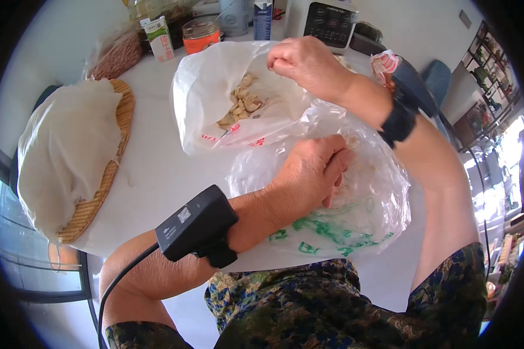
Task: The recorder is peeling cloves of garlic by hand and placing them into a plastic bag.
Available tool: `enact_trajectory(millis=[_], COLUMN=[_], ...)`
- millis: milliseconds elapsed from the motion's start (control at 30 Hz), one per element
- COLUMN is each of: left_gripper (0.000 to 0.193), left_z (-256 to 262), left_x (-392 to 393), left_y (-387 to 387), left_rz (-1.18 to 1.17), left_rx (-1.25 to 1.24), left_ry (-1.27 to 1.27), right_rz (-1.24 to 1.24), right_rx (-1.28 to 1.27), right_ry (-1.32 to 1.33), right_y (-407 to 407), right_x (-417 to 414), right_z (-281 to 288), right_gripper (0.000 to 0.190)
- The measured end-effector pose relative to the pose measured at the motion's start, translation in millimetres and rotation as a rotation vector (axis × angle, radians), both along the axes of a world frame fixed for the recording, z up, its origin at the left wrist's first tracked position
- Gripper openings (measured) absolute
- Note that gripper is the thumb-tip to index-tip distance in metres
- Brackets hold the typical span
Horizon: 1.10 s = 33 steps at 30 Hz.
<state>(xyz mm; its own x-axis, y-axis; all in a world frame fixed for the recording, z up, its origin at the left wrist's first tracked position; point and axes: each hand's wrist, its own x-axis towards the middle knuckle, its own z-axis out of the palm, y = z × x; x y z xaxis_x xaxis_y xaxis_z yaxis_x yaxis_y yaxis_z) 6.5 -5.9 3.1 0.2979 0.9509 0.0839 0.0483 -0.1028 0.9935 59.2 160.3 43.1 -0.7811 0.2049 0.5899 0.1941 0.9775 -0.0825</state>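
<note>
A white plastic bag [192, 96] lies spread on the table, with a pile of pale peeled cloves or kernels [244, 104] inside it. Over its right rim is my right hand [305, 65], fingers curled inward; whether anything is pinched in them cannot be seen. Nearer to me sits a clear plastic bag [375, 205] with green printing and pale bits inside. My left hand [318, 170] is over this clear bag, its fingers bent down into the opening, and the fingertips are partly hidden. Black devices are strapped to both wrists.
At the left, a woven tray [122, 113] is covered by white cloth [70, 152]. Along the back stand a bag of reddish-brown contents [118, 54], a milk carton [160, 39], an orange-labelled jar [201, 37], a blue carton [263, 19] and an appliance with a black panel [332, 24].
</note>
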Motion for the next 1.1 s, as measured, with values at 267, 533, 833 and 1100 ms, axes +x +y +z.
enact_trajectory(millis=[267, 533, 833, 1100], left_gripper=[0.014, 0.016, 0.019, 0.015], left_z=[2, -7, -3, -2], left_x=[-4, -12, -11, -8], left_y=[8, 13, 12, 10], left_rz=[0.1, 0.077, 0.04, 0.063], left_rx=[-0.118, -0.119, -0.176, -0.173], left_ry=[-0.273, -0.345, -0.352, -0.326], right_rz=[0.075, 0.082, 0.066, 0.03], right_rx=[-1.057, -1.109, -0.87, -0.617], right_ry=[0.175, 0.285, 0.212, 0.164], right_y=[-87, -88, -98, -98], right_x=[98, 110, 117, 118], right_z=[2, -27, -32, -36], right_gripper=[0.013, 0.017, 0.014, 0.026])
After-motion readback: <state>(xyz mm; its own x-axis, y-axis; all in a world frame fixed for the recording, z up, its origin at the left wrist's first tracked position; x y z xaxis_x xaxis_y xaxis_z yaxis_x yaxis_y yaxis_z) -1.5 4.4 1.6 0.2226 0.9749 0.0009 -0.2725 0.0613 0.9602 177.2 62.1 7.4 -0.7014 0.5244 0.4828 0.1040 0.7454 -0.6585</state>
